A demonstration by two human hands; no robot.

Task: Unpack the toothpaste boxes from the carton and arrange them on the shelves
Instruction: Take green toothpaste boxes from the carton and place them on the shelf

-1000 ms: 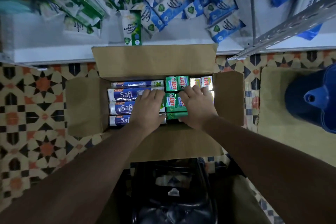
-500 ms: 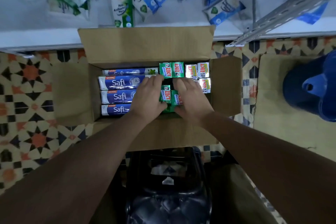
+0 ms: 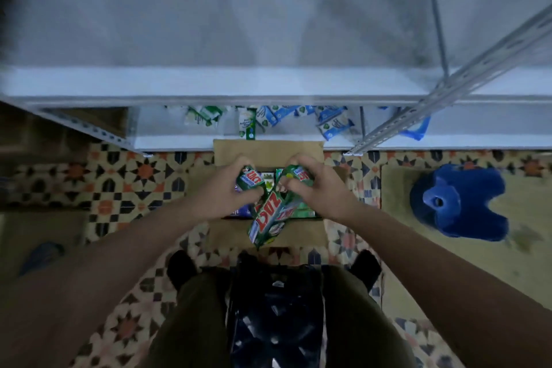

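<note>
White shelves span the upper view, the lower one carrying scattered wipe packs. Below, a brown carton sits open on the patterned floor. Above it, the left hand and right hand each grip green toothpaste boxes, lifted and tilted.

"ZACT" reads on the green toothpaste boxes.
</note>
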